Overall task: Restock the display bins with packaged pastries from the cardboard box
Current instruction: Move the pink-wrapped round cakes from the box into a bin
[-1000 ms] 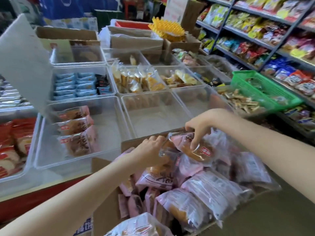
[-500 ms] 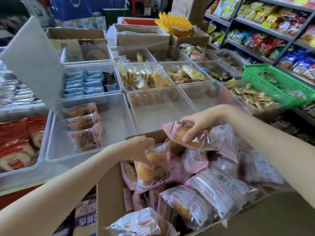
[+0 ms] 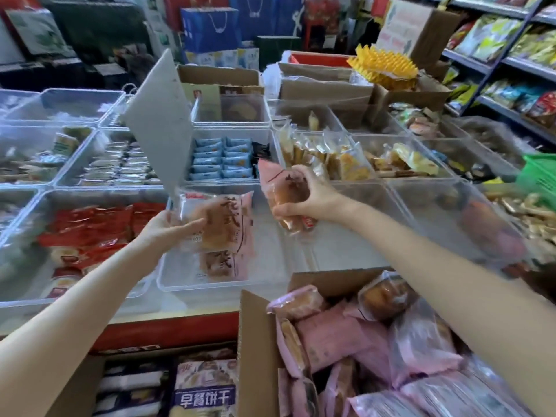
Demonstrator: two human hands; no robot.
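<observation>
My left hand (image 3: 168, 228) holds a pink-edged packaged pastry (image 3: 222, 224) flat over the clear display bin (image 3: 264, 281) in the front row. My right hand (image 3: 310, 197) grips a second pink pastry pack (image 3: 272, 179) upright above the same bin's right side. Another matching pack (image 3: 221, 264) lies inside the bin under the left one. The open cardboard box (image 3: 258, 341) stands at the lower right, packed with several pink pastry packs (image 3: 337, 335).
The bin's grey lid (image 3: 159, 124) stands raised at the left. Neighbouring clear bins hold red packs (image 3: 90, 227), blue packs (image 3: 222, 158) and yellow pastries (image 3: 340, 158). An empty bin (image 3: 415, 224) is to the right. Snack shelves (image 3: 511, 55) line the right; a green basket (image 3: 538, 176) sits there.
Both hands lifted a pastry pack each out of the cardboard box and carried them forward and left over the display bin. The view shifted right, showing more bins on the left.
</observation>
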